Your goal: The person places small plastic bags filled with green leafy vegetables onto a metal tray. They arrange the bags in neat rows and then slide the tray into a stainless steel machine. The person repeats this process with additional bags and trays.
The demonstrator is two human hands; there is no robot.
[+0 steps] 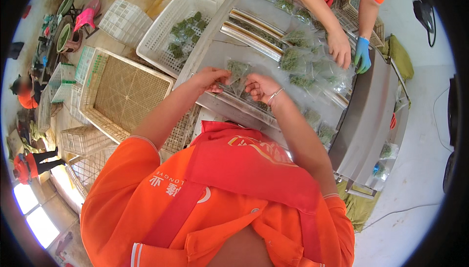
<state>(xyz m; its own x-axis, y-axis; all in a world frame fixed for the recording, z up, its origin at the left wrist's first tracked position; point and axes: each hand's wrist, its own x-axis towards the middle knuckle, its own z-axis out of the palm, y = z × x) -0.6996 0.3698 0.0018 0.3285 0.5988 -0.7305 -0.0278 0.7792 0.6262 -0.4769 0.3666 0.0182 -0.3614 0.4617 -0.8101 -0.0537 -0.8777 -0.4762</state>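
A clear plastic bag of green plant pieces [238, 70] is between my two hands, over the near edge of the metal table [216, 52]. At its left side, my left hand [211, 79] pinches the plastic with thumb and fingers. My right hand [261, 86], with a bangle at the wrist, has its curled fingertips at the bag's right side. More filled bags [292, 59] lie to the right, beside a pair of long metal rails [253, 40]. Under my right forearm are further filled bags [311, 116], partly hidden.
Across the table a co-worker's bare hand [339, 49] and gloved hand [362, 56] reach over bags. A white crate [157, 43] holding filled bags stands left of the table, near an open shallow crate [128, 87]. A curved metal machine part [370, 109] borders the right.
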